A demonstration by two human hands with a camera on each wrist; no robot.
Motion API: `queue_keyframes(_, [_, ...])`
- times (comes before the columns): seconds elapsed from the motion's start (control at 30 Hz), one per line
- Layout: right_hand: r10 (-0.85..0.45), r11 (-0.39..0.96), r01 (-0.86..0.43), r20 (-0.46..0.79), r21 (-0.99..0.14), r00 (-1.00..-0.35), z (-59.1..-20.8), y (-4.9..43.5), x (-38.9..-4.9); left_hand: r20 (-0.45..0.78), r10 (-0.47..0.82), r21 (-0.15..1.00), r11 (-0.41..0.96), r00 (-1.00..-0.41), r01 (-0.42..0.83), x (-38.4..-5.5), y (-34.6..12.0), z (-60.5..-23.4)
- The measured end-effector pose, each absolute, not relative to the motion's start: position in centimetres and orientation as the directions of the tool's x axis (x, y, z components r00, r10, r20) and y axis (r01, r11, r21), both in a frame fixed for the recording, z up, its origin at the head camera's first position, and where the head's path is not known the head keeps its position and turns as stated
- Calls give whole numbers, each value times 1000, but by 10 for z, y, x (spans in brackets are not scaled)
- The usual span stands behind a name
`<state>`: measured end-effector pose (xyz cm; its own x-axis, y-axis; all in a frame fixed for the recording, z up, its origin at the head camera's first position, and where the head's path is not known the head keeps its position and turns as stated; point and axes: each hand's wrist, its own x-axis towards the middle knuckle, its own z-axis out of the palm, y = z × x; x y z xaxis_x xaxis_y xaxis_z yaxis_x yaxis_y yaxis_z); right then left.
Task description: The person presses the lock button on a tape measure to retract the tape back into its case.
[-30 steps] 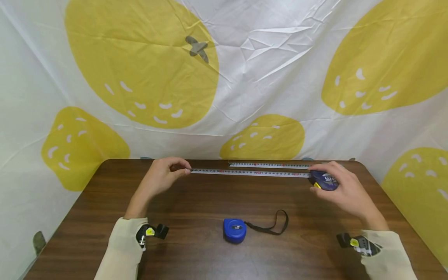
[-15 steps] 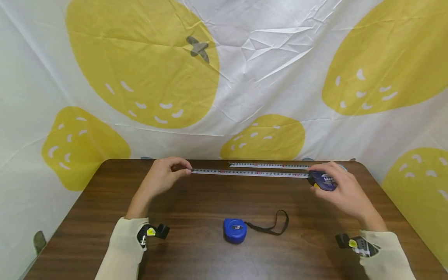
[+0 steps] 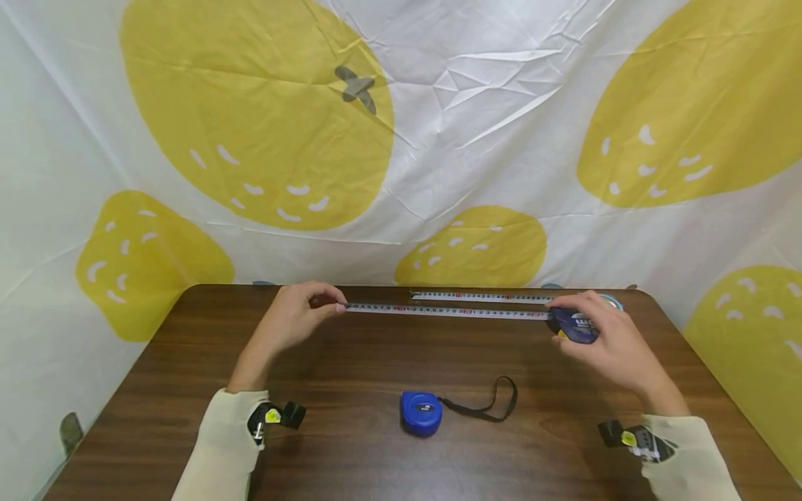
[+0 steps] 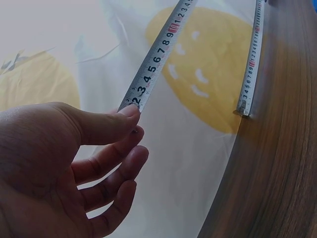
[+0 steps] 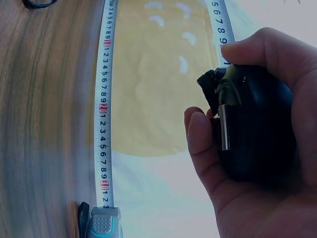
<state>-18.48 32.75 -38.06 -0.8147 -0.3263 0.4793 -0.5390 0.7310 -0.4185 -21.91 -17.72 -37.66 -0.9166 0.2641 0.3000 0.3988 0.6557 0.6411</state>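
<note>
My right hand (image 3: pixel 610 341) grips a dark navy tape measure (image 3: pixel 574 326) by its case, with the thumb up near the blade's mouth in the right wrist view. From it a white, numbered blade (image 3: pixel 438 312) stretches straight across to my left hand (image 3: pixel 294 314). There the thumb and forefinger pinch the blade's end, which they hide; the other fingers curl loosely below in the left wrist view. Both hands are raised over the back of the table. In the right wrist view, the navy case (image 5: pixel 257 124) shows its black back and a metal clip.
Along the table's back edge lies a second pulled-out blade (image 3: pixel 482 297), running from a grey and teal tape measure (image 5: pixel 104 225) mostly hidden behind my right hand in the head view. A blue tape measure (image 3: pixel 421 414) with a black wrist strap (image 3: pixel 479 412) sits mid-table. A lemon-print cloth (image 3: pixel 413 174) hangs behind.
My right hand has shifted slightly left with the navy tape measure, so the blade between my hands is a little shorter. My left hand stays nearly in place, still pinching the blade's end.
</note>
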Motion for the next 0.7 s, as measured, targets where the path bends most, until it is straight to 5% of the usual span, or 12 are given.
queue_keyframes(0.7, [-324, 726, -520, 443, -450, -836, -378, 313, -180, 322, 292, 645, 628, -900, 435, -217, -166, -379])
